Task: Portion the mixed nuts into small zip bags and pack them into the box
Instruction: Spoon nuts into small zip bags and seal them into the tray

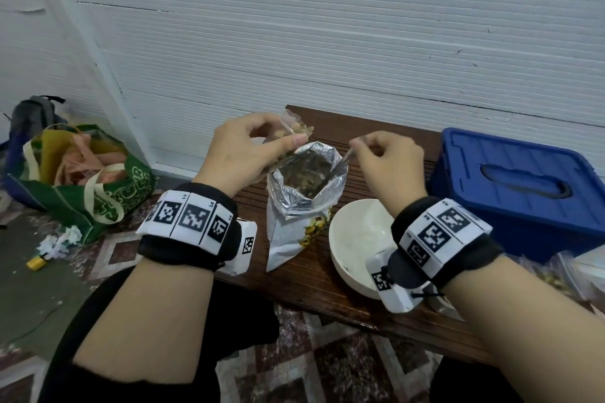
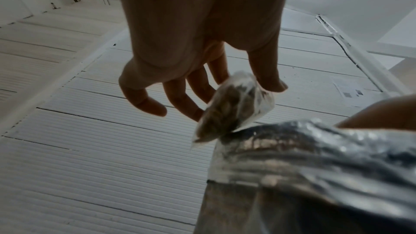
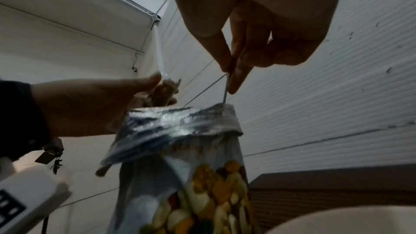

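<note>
A large foil nut bag (image 1: 304,203) stands open on the wooden bench (image 1: 327,288), with loose nuts visible inside. My left hand (image 1: 278,137) pinches a small clear zip bag (image 1: 294,129) partly filled with nuts, just above the foil bag's far left rim. In the left wrist view the zip bag (image 2: 236,106) hangs from thumb and fingers over the foil bag (image 2: 315,157). My right hand (image 1: 360,145) pinches a thin metal spoon handle (image 3: 226,88); its lower end dips into the foil bag (image 3: 180,125), so the spoon's bowl is hidden. A blue box (image 1: 510,186) sits at the right, lid on.
A white bowl (image 1: 347,239) stands on the bench under my right wrist. Filled zip bags (image 1: 556,278) lie at the right edge in front of the blue box. A green tote bag (image 1: 82,180) and a grey backpack (image 1: 32,114) sit on the floor at left.
</note>
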